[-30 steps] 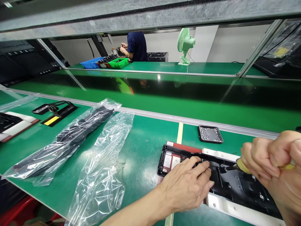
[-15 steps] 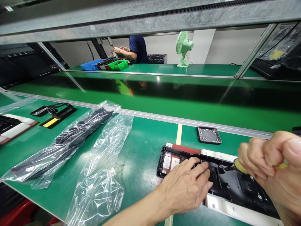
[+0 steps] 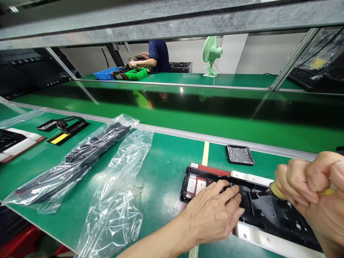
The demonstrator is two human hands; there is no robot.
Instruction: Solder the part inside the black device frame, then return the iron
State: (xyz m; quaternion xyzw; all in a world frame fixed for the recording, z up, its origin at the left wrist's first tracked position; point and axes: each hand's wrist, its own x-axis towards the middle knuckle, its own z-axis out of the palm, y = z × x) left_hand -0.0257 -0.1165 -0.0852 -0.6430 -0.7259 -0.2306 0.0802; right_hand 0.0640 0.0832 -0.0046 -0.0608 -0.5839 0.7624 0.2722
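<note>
So the main change from half a second back is the co-worker's hand [image 3: 133,65]: it was raised, now it's down by the thin black parts [image 3: 124,68]. The person's left hand [image 3: 215,211] and right hand [image 3: 303,175] pretty much stay put.

Left to right on the green surface [image 3: 166,157]: black bracket with a yellow strip [image 3: 70,129] near the far edge, clear bag with something long and dark inside [image 3: 94,152], then a crumpled clear plastic bag [image 3: 118,193] reaching the front edge. The long black plastic shell [image 3: 268,208] lies toward the right, left hand flat over it, fingers slightly apart, hiding its middle. Square black tray of tiny silvery bits [image 3: 243,156] sits by the far edge. Right hand's wrapped tight round a yellow-handled tool [image 3: 278,190], blocking the shell's right part.
</note>
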